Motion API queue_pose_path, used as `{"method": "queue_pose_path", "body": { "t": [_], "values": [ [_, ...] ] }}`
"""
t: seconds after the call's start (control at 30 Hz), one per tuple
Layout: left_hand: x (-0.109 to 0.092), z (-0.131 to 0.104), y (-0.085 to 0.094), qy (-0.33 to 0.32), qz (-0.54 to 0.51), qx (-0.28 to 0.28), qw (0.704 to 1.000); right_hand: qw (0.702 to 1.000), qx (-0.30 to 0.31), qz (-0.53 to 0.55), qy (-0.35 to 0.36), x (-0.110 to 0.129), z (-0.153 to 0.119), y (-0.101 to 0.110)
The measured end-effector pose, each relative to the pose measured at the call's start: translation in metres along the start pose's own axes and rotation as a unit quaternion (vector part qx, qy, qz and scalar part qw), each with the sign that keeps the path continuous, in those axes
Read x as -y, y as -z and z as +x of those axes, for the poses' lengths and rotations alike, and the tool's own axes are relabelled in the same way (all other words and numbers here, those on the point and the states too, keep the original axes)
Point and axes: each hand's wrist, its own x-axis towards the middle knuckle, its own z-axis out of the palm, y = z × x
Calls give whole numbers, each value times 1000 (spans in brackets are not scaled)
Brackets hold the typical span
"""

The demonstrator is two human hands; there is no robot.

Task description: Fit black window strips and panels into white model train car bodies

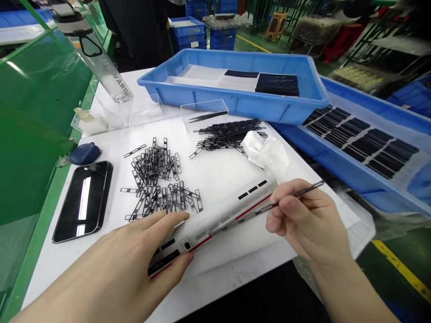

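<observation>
A white model train carriage (218, 213) with a red stripe and dark window openings lies slantwise on the white table. My left hand (134, 255) grips its near end, thumb on the near side and fingers over the top. My right hand (303, 220) is at the far end, pinching a thin black frame strip (308, 189) between thumb and fingers. One tip of that strip points at the carriage's side; whether it touches is unclear. Similar loose black frame strips lie in a heap (153, 163) beyond my left hand and a denser pile (232, 133) farther back.
A crumpled white tissue (266, 152) lies beyond the carriage. A phone (82, 202), dark blue object (85, 153) and bottle (107, 74) stand at left. Tweezers (208, 117) rest in a clear box (185, 107). Blue trays (232, 102) with dark parts occupy the back and right.
</observation>
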Motion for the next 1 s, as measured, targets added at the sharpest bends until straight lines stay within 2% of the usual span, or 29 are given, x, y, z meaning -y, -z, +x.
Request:
{"method": "queue_pose_path", "body": {
  "t": [0.1, 0.2, 0.3, 0.4, 0.5, 0.63, 0.77, 0.9, 1.0],
  "values": [
    [-2, 5, -2, -42, 42, 40, 997, 998, -36, -32, -34, -2, -7, 8],
    [-5, 13, -2, -40, 6, 74, 996, 990, -92, -98, -50, -8, -14, 7],
    [-7, 18, 0, -28, -26, 91, 995, 972, -133, -191, -29, -11, -18, -2],
    [-8, 20, 3, -23, -35, 105, 994, 951, -127, -282, -11, -10, -17, -12],
    [-10, 23, 6, -22, -44, 125, 991, 935, -133, -328, 6, -8, -17, -18],
    [-14, 29, 9, -9, -66, 139, 988, 930, -150, -336, 18, -10, -17, -20],
    [-17, 33, 10, 27, -91, 166, 982, 931, -138, -337, 31, -11, -15, -19],
    [-20, 35, 10, 36, -117, 160, 980, 942, -119, -314, 26, -10, -15, -16],
    [-26, 30, 8, 32, -161, 130, 978, 950, -119, -288, 22, -9, -17, -19]
  ]
}}
